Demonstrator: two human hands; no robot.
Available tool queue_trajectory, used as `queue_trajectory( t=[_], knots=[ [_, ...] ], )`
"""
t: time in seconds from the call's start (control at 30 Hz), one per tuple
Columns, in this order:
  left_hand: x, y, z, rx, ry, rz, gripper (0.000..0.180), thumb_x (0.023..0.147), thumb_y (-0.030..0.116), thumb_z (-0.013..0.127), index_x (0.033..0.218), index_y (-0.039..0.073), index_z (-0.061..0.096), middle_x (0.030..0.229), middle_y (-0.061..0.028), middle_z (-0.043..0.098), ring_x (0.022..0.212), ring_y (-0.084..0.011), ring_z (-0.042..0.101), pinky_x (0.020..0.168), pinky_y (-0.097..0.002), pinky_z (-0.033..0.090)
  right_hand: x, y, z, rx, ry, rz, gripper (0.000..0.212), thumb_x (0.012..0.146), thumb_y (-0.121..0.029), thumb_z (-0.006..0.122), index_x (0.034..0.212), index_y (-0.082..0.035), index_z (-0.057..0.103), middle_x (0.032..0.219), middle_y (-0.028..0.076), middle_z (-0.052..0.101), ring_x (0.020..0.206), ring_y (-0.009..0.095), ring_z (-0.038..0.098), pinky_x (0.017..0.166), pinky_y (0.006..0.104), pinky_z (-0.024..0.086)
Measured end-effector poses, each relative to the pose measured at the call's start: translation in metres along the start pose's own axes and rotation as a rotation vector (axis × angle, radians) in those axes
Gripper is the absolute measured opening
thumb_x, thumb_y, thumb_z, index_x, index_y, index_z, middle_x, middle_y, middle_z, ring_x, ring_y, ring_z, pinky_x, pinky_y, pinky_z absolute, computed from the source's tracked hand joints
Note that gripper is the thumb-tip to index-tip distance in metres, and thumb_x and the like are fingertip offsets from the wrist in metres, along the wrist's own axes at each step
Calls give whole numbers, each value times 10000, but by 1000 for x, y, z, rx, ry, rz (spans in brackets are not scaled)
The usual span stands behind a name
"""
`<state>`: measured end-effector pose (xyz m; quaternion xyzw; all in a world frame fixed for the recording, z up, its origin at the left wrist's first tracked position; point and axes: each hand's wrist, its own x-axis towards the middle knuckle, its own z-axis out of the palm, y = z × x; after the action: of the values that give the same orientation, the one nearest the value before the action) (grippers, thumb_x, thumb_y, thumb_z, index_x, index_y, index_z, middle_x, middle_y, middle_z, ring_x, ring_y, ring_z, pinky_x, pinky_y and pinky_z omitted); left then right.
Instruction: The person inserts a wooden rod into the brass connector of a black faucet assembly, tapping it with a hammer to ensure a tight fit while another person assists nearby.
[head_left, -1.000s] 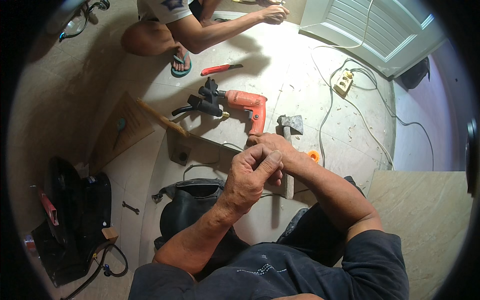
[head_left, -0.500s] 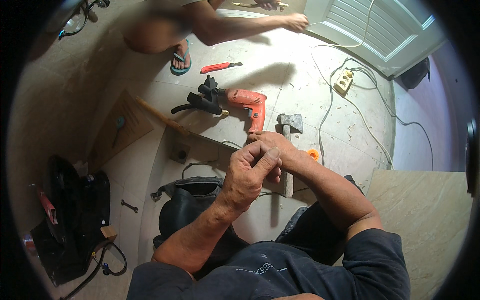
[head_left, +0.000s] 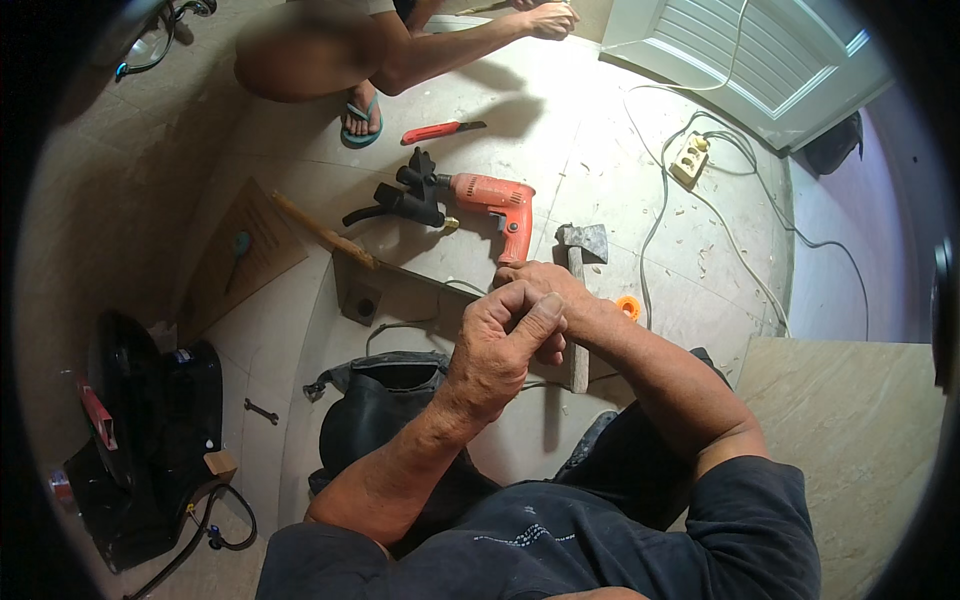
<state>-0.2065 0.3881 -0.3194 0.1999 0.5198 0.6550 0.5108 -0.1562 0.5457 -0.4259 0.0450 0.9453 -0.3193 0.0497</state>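
Note:
My left hand (head_left: 498, 345) is closed, its thumb pressed against the curled forefinger; anything between them is hidden. Crossing just behind it, my right hand (head_left: 548, 286) shows its back, and its fingers are mostly covered. A red power drill (head_left: 495, 195) lies on its side, the end of its grip overlapping my right fingers in view; whether they touch is unclear. Against the drill's front sits a black plastic fitting (head_left: 408, 200) with a brass-coloured end. A hatchet (head_left: 584, 243) lies to the right, its wooden handle passing beneath my right wrist.
Another person's arm (head_left: 460, 55) reaches across the far side, beyond a red utility knife (head_left: 440, 131). Cables run from a power strip (head_left: 690, 160) at right. A wooden stick (head_left: 322, 232), a spanner (head_left: 261, 411), an orange ring (head_left: 627, 307) and a black pouch (head_left: 385, 375) lie around.
The other person's extended hand has moved left and farther away, nearer their other hand. My hands keep the same pose, and the tools lie where they were.

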Motion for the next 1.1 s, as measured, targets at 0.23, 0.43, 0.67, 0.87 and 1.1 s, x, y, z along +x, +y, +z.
queue_trajectory(
  t=[0.23, 0.43, 0.67, 0.87, 1.1],
  knots=[
    [1, 0, 0, 3, 6, 24, 259, 1053, 263, 654, 918, 42, 669, 794, -32, 648, 723, -120, 638, 691, -296, 567, 1, 3, -1, 41, -33, -32, 191, 920, -200, 626, 1004, -31, 653, 893, 176, 733, 865, 375, 747, 733, 457, 613],
    [-2, 2, 0, -17, 17, 20, 268, 1048, 270, 664, 918, 36, 676, 793, -38, 654, 718, -122, 640, 689, -294, 568, 0, -6, -10, 43, -55, -9, 193, 913, -201, 629, 1010, -35, 644, 900, 185, 729, 875, 379, 744, 741, 465, 609],
    [-2, -2, 0, -44, -15, 10, 278, 1041, 287, 676, 922, 35, 671, 809, -42, 661, 712, -127, 654, 680, -288, 575, 3, -14, -12, 20, -115, 100, 198, 902, -168, 657, 1048, -36, 635, 923, 171, 729, 913, 357, 745, 772, 440, 613],
    [-2, -2, 0, -18, -16, -16, 272, 1045, 281, 669, 934, 34, 663, 832, -46, 664, 716, -132, 657, 680, -292, 577, 1, -13, -12, 10, -108, 87, 202, 904, -168, 665, 1049, -31, 634, 937, 178, 730, 905, 366, 743, 774, 436, 614],
    [2, 0, 3, -37, -9, -7, 260, 1049, 267, 661, 927, 37, 660, 812, -43, 658, 715, -134, 651, 680, -300, 572, 0, 0, -6, 39, -67, 86, 203, 919, -193, 633, 1026, -20, 644, 905, 185, 733, 900, 372, 747, 759, 459, 611]
  ],
)
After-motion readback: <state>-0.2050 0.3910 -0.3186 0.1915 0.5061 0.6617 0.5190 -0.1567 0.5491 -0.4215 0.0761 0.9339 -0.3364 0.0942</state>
